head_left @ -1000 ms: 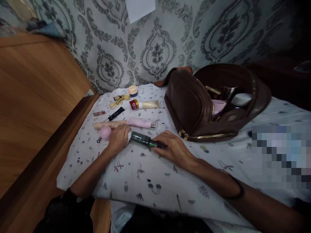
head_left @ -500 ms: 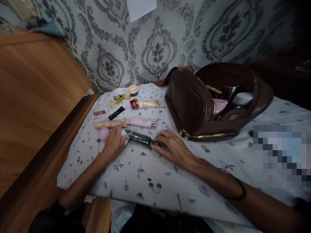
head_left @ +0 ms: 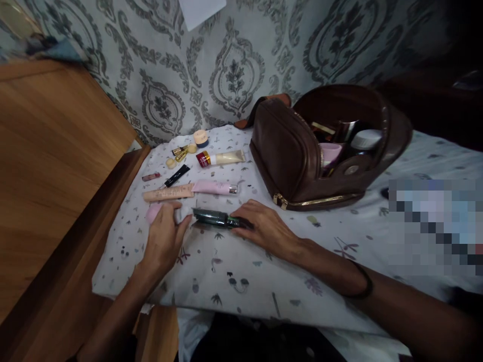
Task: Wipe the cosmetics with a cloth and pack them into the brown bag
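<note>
Green bottle (head_left: 210, 217) is clasped at one end by the right hand (head_left: 266, 227), left hand (head_left: 162, 239) pinching something white (head_left: 181, 214).

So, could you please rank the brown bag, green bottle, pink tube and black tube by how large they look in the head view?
1. Brown bag
2. Green bottle and pink tube: too alike to rank, the bottle being nearer the camera
3. Black tube

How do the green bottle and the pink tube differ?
Colour: the green bottle is dark, the pink tube pale.
Contact: the right hand holds the green bottle; the pink tube lies untouched.
Right end: the pink tube's is silver, the green bottle's dark.
Shared: both are elongated, pointing roughly left to right.
</note>
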